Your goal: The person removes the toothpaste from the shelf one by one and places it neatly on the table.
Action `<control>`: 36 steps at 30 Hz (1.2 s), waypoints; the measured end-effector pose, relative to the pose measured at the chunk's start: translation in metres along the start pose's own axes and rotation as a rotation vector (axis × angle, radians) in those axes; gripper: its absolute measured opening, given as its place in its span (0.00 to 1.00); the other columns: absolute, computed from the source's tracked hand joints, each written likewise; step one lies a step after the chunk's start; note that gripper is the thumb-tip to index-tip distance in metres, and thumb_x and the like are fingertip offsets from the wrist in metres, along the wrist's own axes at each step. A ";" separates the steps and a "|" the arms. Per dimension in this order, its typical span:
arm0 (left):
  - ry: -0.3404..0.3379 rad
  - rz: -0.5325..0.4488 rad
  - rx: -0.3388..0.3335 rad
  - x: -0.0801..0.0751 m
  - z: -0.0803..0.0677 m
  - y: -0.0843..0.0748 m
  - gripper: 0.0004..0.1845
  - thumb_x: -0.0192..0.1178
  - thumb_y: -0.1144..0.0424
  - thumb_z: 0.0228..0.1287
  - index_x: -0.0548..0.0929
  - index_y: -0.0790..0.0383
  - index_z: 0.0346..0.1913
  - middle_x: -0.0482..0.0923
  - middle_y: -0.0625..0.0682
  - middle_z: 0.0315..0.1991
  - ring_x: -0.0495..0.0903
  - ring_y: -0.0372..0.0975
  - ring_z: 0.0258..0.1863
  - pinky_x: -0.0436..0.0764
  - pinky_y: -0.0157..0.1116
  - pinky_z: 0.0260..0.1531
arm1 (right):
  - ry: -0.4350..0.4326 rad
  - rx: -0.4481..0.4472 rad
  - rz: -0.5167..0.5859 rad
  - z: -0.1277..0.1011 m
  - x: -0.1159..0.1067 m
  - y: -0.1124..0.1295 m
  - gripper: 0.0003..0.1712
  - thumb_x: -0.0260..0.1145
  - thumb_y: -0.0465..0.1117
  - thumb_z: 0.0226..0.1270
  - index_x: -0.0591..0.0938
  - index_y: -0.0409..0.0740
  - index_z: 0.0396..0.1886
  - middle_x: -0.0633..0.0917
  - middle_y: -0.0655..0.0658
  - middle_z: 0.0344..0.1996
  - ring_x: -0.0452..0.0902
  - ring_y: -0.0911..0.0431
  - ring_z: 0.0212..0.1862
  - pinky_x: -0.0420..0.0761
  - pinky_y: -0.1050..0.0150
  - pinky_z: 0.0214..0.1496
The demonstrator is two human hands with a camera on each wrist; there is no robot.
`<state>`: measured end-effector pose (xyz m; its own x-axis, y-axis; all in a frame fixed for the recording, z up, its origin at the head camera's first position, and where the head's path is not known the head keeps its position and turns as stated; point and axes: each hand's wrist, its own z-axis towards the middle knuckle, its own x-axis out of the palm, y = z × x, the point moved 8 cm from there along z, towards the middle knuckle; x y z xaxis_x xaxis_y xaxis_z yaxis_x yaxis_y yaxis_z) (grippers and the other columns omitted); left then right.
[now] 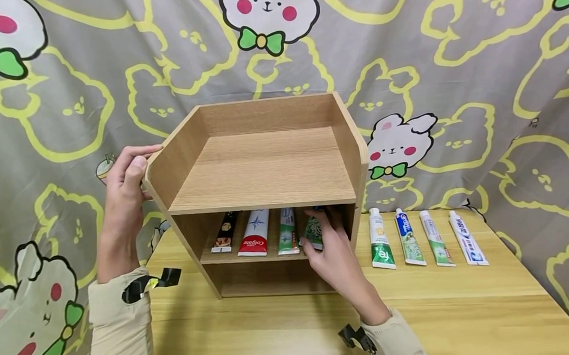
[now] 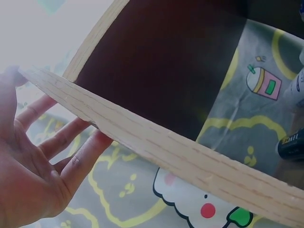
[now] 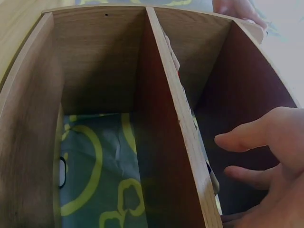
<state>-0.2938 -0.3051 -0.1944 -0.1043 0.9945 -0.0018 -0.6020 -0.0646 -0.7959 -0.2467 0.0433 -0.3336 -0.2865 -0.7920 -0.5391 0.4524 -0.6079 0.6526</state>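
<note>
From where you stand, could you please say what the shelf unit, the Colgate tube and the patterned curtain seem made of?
The shelf unit looks like matte wood-effect board, or wood, from its grain. The Colgate tube is probably smooth plastic or laminate, given its flat sealed end. The patterned curtain seems matte fabric, judging by its folds.

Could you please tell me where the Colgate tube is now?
In the head view, the Colgate tube is second from left on the middle shelf, just right of the black tube.
</note>
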 end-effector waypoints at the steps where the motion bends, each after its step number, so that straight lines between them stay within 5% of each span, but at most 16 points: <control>1: -0.001 0.000 0.001 0.000 0.000 0.000 0.19 0.52 0.58 0.74 0.84 0.65 0.57 0.81 0.58 0.50 0.81 0.44 0.35 0.82 0.33 0.19 | 0.007 0.008 -0.007 0.001 0.001 -0.001 0.32 0.73 0.35 0.63 0.76 0.42 0.67 0.64 0.28 0.73 0.65 0.36 0.72 0.74 0.38 0.63; 10: 0.003 -0.007 0.005 -0.003 -0.002 0.000 0.18 0.52 0.59 0.75 0.83 0.65 0.58 0.80 0.59 0.50 0.81 0.44 0.35 0.83 0.34 0.19 | 0.078 0.059 -0.148 0.008 0.012 -0.004 0.27 0.67 0.37 0.68 0.78 0.40 0.67 0.64 0.17 0.69 0.81 0.32 0.51 0.81 0.40 0.45; 15: 0.013 -0.018 -0.004 -0.002 -0.001 0.001 0.18 0.52 0.58 0.75 0.84 0.64 0.58 0.80 0.59 0.50 0.81 0.44 0.35 0.83 0.34 0.20 | 0.129 0.072 -0.192 0.011 0.015 -0.004 0.28 0.67 0.37 0.66 0.79 0.38 0.66 0.69 0.17 0.64 0.81 0.35 0.43 0.81 0.43 0.37; 19: 0.017 -0.020 0.000 -0.001 0.000 0.001 0.18 0.52 0.58 0.75 0.84 0.64 0.58 0.80 0.59 0.51 0.81 0.44 0.36 0.84 0.35 0.20 | 0.175 0.109 -0.202 0.017 0.016 -0.006 0.27 0.68 0.37 0.65 0.80 0.37 0.65 0.77 0.22 0.58 0.77 0.34 0.53 0.81 0.42 0.45; 25: 0.023 -0.004 0.000 -0.001 0.000 0.000 0.19 0.52 0.58 0.75 0.84 0.64 0.58 0.79 0.59 0.53 0.81 0.45 0.39 0.84 0.35 0.22 | 0.257 0.212 -0.153 0.021 0.017 -0.012 0.27 0.67 0.38 0.67 0.80 0.39 0.66 0.82 0.33 0.59 0.78 0.37 0.52 0.78 0.42 0.56; 36: 0.007 0.007 -0.002 -0.003 0.000 0.000 0.19 0.52 0.58 0.74 0.84 0.63 0.58 0.78 0.60 0.54 0.80 0.48 0.41 0.84 0.35 0.22 | 0.273 0.263 -0.073 0.019 0.013 -0.015 0.25 0.59 0.40 0.74 0.78 0.42 0.68 0.79 0.34 0.62 0.77 0.42 0.52 0.77 0.46 0.54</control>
<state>-0.2939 -0.3083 -0.1943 -0.1033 0.9946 -0.0119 -0.5996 -0.0718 -0.7971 -0.2736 0.0410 -0.3400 -0.0587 -0.7231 -0.6883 0.1971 -0.6843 0.7021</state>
